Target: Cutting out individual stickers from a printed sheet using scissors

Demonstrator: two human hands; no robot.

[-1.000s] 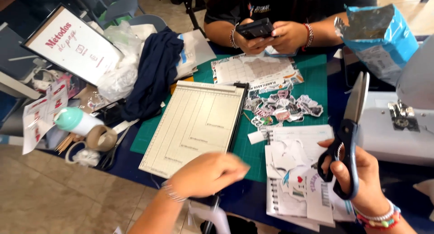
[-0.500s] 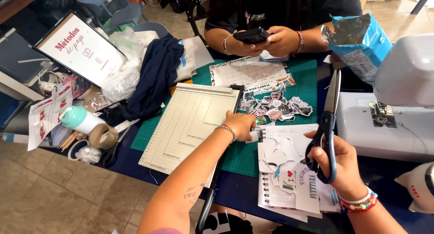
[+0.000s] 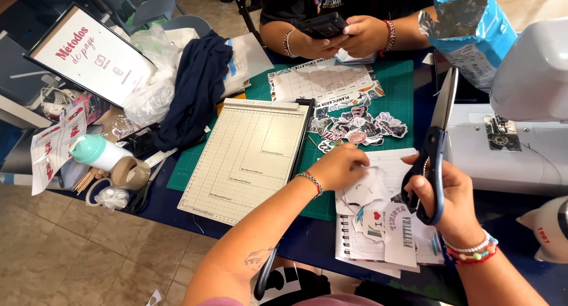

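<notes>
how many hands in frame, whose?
4. Wearer's left hand on the paper cut-outs; right hand holding scissors. Another person's two hands across the table share a dark phone. None seem hidden.

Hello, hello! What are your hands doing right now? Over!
Right hand grips scissors, blades up. Left hand on paper cutouts atop notebook. Paper trimmer close beside left hand.
</notes>
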